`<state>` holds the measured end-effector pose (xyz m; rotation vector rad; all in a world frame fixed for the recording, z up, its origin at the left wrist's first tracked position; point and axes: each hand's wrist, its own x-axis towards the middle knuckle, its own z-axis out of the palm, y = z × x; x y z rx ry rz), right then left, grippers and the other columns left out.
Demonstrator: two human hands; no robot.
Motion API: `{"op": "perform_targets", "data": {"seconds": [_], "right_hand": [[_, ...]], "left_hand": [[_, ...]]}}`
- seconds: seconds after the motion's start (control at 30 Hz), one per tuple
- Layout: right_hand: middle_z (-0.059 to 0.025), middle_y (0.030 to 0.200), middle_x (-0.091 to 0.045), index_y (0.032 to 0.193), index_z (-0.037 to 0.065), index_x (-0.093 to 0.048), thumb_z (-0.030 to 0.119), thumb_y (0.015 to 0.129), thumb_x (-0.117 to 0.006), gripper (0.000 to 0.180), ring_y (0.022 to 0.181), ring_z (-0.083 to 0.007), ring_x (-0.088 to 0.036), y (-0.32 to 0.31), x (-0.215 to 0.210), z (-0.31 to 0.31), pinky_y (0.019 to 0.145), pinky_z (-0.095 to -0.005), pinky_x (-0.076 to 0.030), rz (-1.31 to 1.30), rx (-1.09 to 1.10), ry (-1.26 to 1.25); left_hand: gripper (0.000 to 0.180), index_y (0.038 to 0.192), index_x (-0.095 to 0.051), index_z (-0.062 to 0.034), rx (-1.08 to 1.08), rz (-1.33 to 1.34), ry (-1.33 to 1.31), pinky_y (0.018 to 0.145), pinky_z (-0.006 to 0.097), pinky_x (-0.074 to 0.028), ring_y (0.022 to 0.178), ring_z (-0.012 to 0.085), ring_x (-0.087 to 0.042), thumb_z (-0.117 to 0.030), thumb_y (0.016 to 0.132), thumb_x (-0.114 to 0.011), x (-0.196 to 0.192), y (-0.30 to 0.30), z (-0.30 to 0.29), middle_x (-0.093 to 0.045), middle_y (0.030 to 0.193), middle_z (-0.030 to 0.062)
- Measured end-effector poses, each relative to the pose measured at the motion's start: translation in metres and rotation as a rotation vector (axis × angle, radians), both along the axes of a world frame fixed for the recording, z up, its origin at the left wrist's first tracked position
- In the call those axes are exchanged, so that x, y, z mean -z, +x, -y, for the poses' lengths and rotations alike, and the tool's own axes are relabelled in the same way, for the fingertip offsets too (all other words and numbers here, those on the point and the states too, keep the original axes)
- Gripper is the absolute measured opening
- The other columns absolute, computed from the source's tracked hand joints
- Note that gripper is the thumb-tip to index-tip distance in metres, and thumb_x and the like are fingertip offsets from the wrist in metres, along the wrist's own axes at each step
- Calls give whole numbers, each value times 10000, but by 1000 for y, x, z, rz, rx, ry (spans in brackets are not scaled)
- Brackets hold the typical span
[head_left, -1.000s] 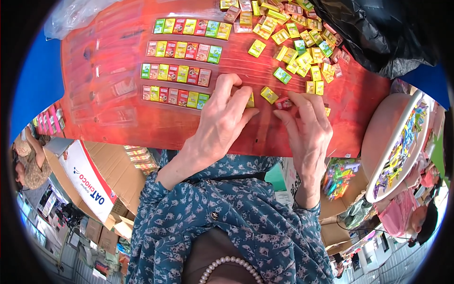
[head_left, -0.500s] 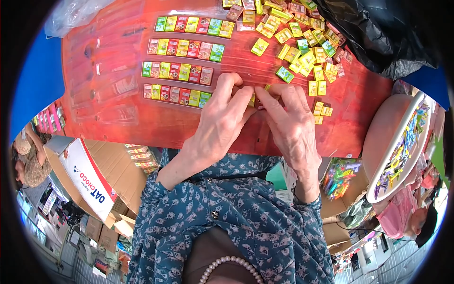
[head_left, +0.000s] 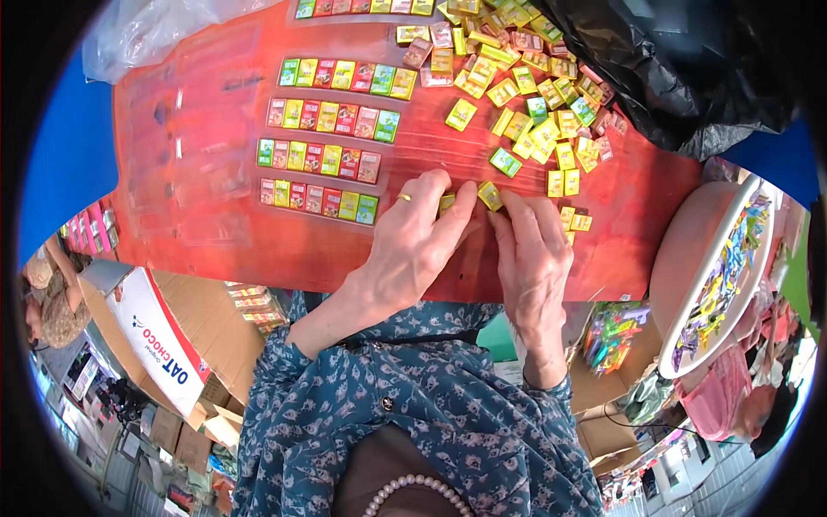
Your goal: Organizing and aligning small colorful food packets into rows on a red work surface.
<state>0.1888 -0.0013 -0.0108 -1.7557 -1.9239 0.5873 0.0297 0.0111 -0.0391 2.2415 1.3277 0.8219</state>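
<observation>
My left hand [head_left: 412, 246], with a ring on one finger, lies palm down on the red board [head_left: 207, 181]. My right hand [head_left: 532, 258] rests beside it. The fingertips of both meet on a small yellow packet [head_left: 489, 195], and another yellowish packet [head_left: 446, 203] shows under my left fingers. Left of my hands lie several neat rows of small flat packets [head_left: 320, 159] in green, yellow, red and pink. A loose heap of the same packets [head_left: 534, 103] spreads over the board's far right.
A black plastic bag [head_left: 689, 69] lies at the far right, a clear plastic bag [head_left: 146, 34] at the far left. A round tray of colourful sweets [head_left: 724, 276] stands at the right. Cardboard boxes [head_left: 164, 345] sit below the board. Another person [head_left: 52, 302] is at the left edge.
My right hand has moved left from the board's near edge and now meets my left hand's fingertips. The left hand has stayed near the end of the nearest row.
</observation>
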Motion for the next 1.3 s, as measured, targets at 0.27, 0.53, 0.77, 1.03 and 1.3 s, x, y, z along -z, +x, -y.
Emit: {"op": "perform_targets", "data": {"seconds": [0.27,0.53,0.77,1.03,1.3], "right_hand": [[-130,872,-588,1024,6,-629,46,775,-749,280,792,-328,-620,14,-3,-9,659,-407,-512,-88,-24,-77],[-193,1021,-616,1103,6,-638,-28,869,-620,237,863,-408,-634,64,-9,-74,715,-432,-511,147,194,183],[-188,987,-606,1000,-7,-629,-49,819,-655,188,839,-394,-629,73,7,-84,715,-431,-504,72,135,140],[-136,862,-713,973,-28,-647,-33,805,-719,183,693,-160,-676,45,-35,-39,652,-287,-540,-368,267,-187],[-161,880,-605,958,-21,-652,-24,811,-684,150,783,-355,-643,27,-13,-33,669,-394,-515,-239,-73,-169]], "left_hand": [[423,1146,-634,48,5,-122,41,646,338,-524,863,299,-609,-46,740,-703,4,1,-1,-531,1086,183],[500,1133,-656,-36,1,-96,2,569,313,-496,735,227,-598,-150,685,-845,-5,7,-6,-517,1022,132],[429,1108,-686,-28,-32,-37,-59,608,329,-514,716,207,-593,-73,707,-833,-5,7,-5,-521,997,104],[389,1062,-697,-21,-57,48,-79,592,339,-513,725,215,-603,-47,695,-822,-3,9,-10,-535,965,98],[405,1080,-692,-40,-24,62,-67,603,336,-509,751,230,-610,-51,691,-806,0,7,-13,-533,952,89]]}}
